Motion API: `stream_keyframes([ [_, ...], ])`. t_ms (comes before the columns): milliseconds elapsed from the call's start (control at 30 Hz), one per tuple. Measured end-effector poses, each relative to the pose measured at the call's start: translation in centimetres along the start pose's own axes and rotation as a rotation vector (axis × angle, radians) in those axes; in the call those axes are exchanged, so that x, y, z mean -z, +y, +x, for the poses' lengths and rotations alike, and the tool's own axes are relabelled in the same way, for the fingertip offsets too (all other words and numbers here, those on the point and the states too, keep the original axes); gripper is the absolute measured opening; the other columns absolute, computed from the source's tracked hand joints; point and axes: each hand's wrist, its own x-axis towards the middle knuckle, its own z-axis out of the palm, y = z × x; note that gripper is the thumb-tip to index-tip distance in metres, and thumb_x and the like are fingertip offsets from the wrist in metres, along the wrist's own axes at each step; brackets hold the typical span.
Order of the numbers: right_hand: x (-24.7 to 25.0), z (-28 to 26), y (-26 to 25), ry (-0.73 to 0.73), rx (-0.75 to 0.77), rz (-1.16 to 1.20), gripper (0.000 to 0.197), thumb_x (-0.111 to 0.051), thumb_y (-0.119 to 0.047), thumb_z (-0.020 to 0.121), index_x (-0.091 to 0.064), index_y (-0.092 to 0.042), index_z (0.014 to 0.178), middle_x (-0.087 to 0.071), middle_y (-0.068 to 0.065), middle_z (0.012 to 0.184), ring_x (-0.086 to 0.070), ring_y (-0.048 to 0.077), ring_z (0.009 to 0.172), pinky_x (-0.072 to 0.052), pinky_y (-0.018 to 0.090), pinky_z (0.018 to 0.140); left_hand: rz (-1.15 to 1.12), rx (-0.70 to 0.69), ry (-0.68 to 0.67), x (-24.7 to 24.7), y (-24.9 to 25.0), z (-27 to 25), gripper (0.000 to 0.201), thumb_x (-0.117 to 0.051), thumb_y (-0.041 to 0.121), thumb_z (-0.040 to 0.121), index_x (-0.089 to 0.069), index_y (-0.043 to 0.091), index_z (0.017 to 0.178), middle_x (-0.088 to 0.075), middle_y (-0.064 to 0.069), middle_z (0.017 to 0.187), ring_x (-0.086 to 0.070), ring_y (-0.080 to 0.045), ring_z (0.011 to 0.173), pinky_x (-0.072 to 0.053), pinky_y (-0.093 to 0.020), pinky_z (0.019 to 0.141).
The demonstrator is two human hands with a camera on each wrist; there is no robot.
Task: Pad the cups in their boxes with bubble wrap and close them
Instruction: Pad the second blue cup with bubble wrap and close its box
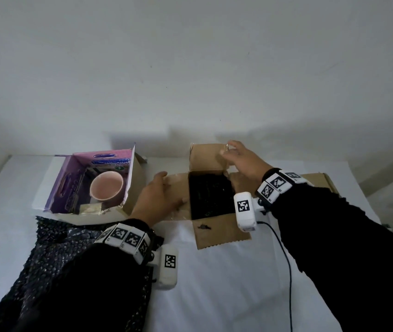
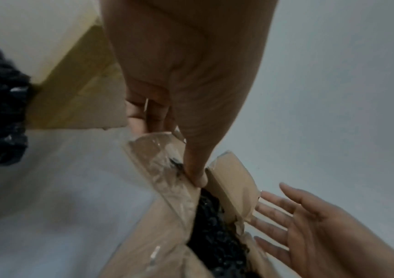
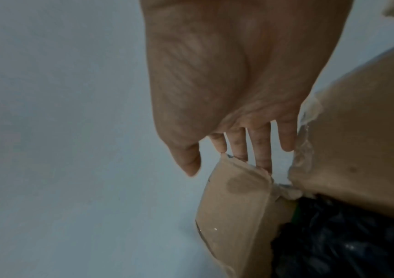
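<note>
A brown cardboard box [image 1: 221, 230] stands mid-table with its flaps open and black bubble wrap [image 1: 208, 195] filling it; any cup in it is hidden. My left hand [image 1: 166, 188] pinches the box's left flap [image 2: 158, 169], thumb [image 2: 197, 175] on the inner face and fingers behind. My right hand [image 1: 233, 152] touches the upright far flap [image 1: 207, 156] from behind with straight, spread fingers [image 3: 260, 146]. To the left stands a second, open box [image 1: 133, 188] with a purple inside, holding an uncovered pink cup [image 1: 106, 188].
A loose sheet of black bubble wrap [image 1: 54, 248] lies at the near left, partly under my left sleeve. The brown box's right flap [image 1: 320, 179] and near flap lie spread flat on the white table [image 1: 226, 283]. A black cable [image 1: 284, 255] hangs from my right wrist.
</note>
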Motion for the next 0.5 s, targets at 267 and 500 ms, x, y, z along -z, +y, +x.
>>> stream_keyframes([
  [267,0.1,-3.2,1.8,-0.09,0.278,-0.444,0.014,-0.061,-0.029,0.092,-0.073,-0.022,0.089,-0.071,-0.004,0.1,-0.061,0.013,0.091,-0.045,0.027,0.08,0.047,-0.154,0.248,0.6,2.2,0.4,0.075,-0.076,0.029,0.076,-0.039,0.022,0.14,-0.047,-0.006,0.136,-0.05,-0.027,0.119,-0.046,-0.042,0.097],
  [500,-0.9,-4.8,2.3,-0.07,0.387,-0.714,0.02,-0.056,-0.021,0.088,-0.069,-0.026,0.104,-0.063,-0.003,0.112,-0.056,0.018,0.103,-0.047,0.037,0.086,0.736,-0.534,-0.029,-1.8,5.1,-0.9,0.04,-0.037,0.036,0.099,-0.045,0.034,0.138,-0.041,0.011,0.149,-0.037,-0.015,0.137,-0.005,-0.051,0.117],
])
